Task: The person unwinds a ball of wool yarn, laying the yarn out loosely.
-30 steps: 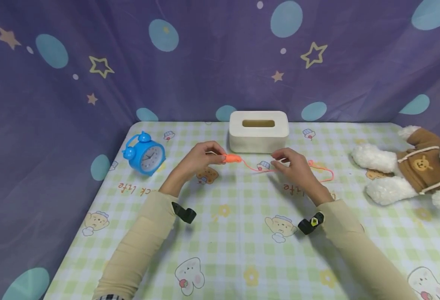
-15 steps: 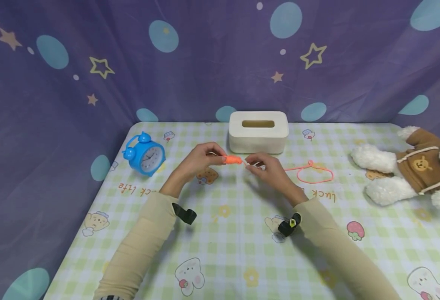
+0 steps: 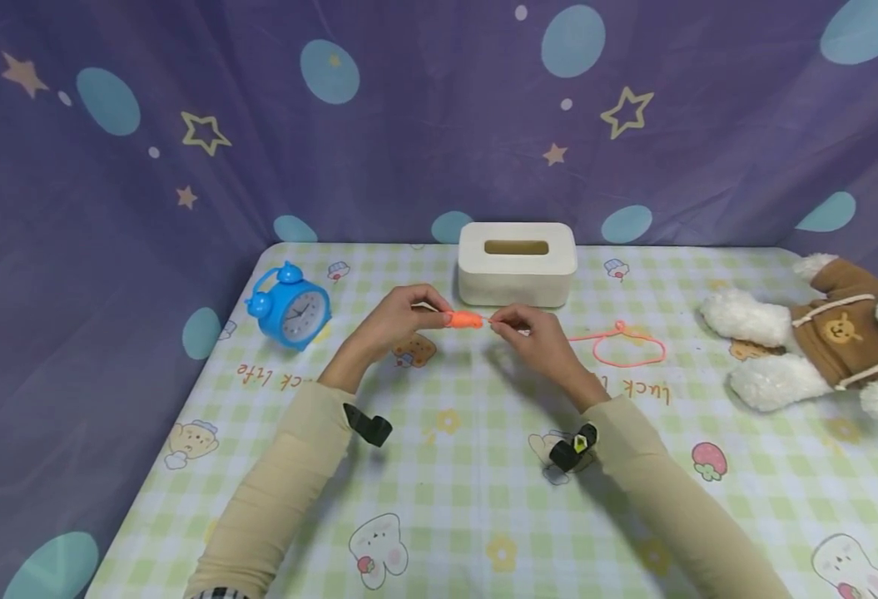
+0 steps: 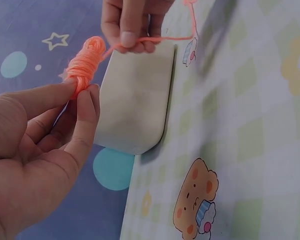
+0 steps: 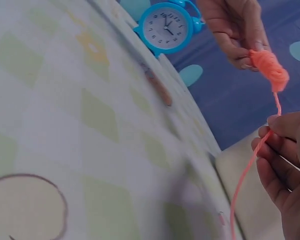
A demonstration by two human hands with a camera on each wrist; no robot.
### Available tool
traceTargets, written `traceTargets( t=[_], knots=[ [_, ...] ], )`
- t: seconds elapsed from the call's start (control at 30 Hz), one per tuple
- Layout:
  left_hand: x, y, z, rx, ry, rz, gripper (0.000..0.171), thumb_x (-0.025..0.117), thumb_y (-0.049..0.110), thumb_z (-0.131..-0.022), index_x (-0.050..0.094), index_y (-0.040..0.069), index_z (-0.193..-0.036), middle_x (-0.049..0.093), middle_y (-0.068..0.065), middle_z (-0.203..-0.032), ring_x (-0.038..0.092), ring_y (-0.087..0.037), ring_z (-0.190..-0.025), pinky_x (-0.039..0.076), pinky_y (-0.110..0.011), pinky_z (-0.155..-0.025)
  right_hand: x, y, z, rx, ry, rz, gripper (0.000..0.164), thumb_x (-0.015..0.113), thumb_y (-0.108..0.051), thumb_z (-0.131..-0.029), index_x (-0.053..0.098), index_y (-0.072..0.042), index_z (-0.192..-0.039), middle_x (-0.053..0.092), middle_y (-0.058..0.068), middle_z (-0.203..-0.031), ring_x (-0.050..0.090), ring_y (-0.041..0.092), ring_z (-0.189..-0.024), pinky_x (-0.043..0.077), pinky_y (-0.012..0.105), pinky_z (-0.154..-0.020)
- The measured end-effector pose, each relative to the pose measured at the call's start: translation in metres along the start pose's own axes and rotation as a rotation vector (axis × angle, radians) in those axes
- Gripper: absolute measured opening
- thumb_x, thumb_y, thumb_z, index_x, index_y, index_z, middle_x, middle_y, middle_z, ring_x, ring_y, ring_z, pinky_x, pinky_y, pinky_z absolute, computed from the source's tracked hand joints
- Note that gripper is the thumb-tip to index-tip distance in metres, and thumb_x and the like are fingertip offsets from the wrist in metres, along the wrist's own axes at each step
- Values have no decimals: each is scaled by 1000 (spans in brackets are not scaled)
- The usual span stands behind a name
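Note:
A small wound bundle of orange yarn [image 4: 85, 62] is pinched at one end between the thumb and fingers of my left hand [image 3: 401, 318]. From its other end a short strand runs across to my right hand [image 3: 534, 334], whose thumb and fingertips pinch it close to the bundle. Past the right hand the loose yarn [image 5: 240, 182] hangs down, and its tail [image 3: 628, 364] lies on the tablecloth in a loop with a small curl at the top. Both hands are held above the table, in front of the tissue box.
Behind the hands stands a white tissue box [image 3: 516, 287]. A blue alarm clock [image 3: 290, 308] is at the left, and a plush toy in a brown hoodie [image 3: 831, 333] lies at the right. Checked cloth [image 3: 424, 516] covers the table, with a purple curtain [image 3: 439, 150] behind.
My right hand has moved left along the strand to near the bundle, and it now pinches the yarn there. The left hand has stayed in place with the bundle.

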State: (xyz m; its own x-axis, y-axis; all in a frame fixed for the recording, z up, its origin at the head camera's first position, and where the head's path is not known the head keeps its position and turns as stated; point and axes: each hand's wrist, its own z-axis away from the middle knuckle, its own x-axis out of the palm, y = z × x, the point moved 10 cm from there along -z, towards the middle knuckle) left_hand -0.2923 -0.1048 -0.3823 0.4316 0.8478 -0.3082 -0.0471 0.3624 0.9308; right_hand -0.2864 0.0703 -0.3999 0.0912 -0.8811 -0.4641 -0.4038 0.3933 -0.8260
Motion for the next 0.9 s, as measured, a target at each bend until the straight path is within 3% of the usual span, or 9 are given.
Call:
traceTargets(
  t=[0.3,0.57,0.73,0.9],
  knots=[
    [-2,-3,0,-15,12,-15,19,69,20,-89,66,7,-102,63,-7,-114,62,-29,-104,50,-42,-87,-27,-6,2,21,80,-17,12,68,-19,-90,70,-9,-96,72,6,-88,65,12,-81,51,23,-73],
    [-4,-4,0,-3,19,19,13,68,19,-90,64,10,-98,62,-6,-112,64,-24,-100,47,-57,-92,-44,-5,9,26,113,-16,16,67,-23,-90,71,-9,-98,72,6,-91,65,12,-84,49,16,-78],
    [-4,-4,-2,2,10,33,12,69,18,-89,65,10,-97,62,-7,-112,63,-30,-103,46,-58,-93,-55,5,15,60,130,3,17,66,-21,-91,70,-8,-100,72,9,-93,65,14,-86,49,18,-81],
    [-4,-3,-3,3,9,24,12,71,18,-87,67,11,-95,62,-7,-111,61,-35,-105,45,-56,-94,-65,17,19,89,146,24,19,66,-26,-92,70,-10,-100,71,6,-93,64,3,-86,49,18,-83]
  ],
)
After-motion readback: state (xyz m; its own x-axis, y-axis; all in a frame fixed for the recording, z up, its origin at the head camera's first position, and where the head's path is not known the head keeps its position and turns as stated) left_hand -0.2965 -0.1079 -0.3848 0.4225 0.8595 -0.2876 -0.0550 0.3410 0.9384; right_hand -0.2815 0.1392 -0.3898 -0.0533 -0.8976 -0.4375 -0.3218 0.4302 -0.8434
